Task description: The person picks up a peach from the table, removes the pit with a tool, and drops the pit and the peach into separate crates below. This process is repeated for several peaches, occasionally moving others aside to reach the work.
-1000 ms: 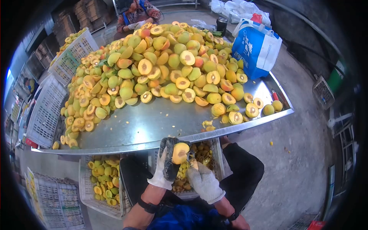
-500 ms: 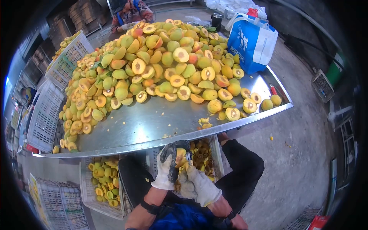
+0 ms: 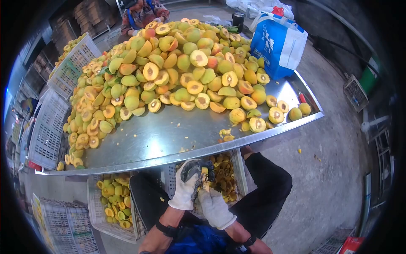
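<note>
My left hand (image 3: 187, 183), in a white glove with a dark palm, is closed around a halved yellow peach (image 3: 203, 171), which shows only as a sliver between the fingers. My right hand (image 3: 213, 206), in a white glove, presses against it from below and grips a small dark pitting tool (image 3: 209, 174) at the fruit. Both hands are held over a white crate (image 3: 240, 169) of scraps and pits, just below the front rim of the steel table (image 3: 169, 135). A large heap of halved peaches (image 3: 169, 72) covers the table's far half.
A second white crate (image 3: 111, 203) with peach halves stands at my left knee. Empty white crates (image 3: 48, 127) lean at the table's left. A blue bag (image 3: 277, 42) stands at the far right corner. Another person (image 3: 141, 12) sits behind the heap.
The peach half faced up in my left hand a second ago; my fingers have since closed over it, and both hands have drawn together and slightly lower over the scrap crate.
</note>
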Demonstrator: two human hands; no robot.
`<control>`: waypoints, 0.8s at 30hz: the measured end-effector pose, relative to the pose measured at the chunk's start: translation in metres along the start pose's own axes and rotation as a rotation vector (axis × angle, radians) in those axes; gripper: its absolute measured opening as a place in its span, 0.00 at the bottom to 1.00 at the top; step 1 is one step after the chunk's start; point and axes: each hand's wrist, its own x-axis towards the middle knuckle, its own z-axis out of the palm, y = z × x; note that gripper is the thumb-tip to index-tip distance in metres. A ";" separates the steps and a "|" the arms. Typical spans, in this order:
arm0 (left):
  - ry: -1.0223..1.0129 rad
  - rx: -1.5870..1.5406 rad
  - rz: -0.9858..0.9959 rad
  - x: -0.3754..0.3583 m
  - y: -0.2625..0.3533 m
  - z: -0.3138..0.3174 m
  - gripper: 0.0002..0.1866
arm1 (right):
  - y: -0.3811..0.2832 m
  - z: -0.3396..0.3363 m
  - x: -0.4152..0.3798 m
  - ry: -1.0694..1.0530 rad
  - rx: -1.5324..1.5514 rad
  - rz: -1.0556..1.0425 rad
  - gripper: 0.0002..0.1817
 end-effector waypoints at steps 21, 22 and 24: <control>-0.230 0.040 0.043 0.014 0.000 -0.003 0.19 | 0.012 -0.005 0.002 -0.203 0.440 0.189 0.19; -0.198 0.042 0.060 0.011 -0.001 0.002 0.19 | 0.010 -0.007 0.001 -0.199 0.404 0.195 0.18; -0.149 0.010 0.015 0.002 0.004 0.007 0.19 | 0.013 -0.010 0.001 -0.246 0.466 0.252 0.17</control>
